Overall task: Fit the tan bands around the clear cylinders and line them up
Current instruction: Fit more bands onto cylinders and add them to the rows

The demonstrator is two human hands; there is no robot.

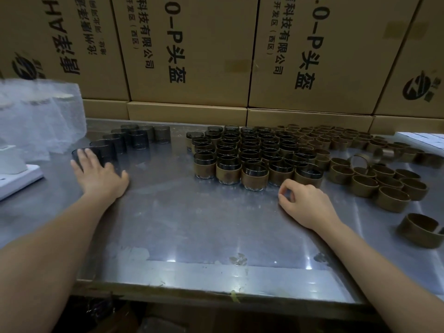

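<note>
**Steel bench with banded and bare cylinders, both hands at rest**

Steel table point(192, 224) is shown from above, with both bare forearms extended across it. The left hand point(99, 174) is laid palm down with fingers spread and straight, its fingertips touching the nearest of the bare clear cylinders point(115, 144), which are lined up in a curved row at the far left. The right hand point(305, 203) is rested on the table with fingers loosely curled, thumb and forefinger nearly meeting; nothing is held in it. Just beyond it, the banded cylinders point(249, 155) are packed in rows at the centre. Loose tan bands point(374, 179) are spread to the right, one lying apart near the table edge. Cardboard boxes point(192, 49) are stacked behind, and a clear plastic bag point(36, 116) is seen at far left.
</note>
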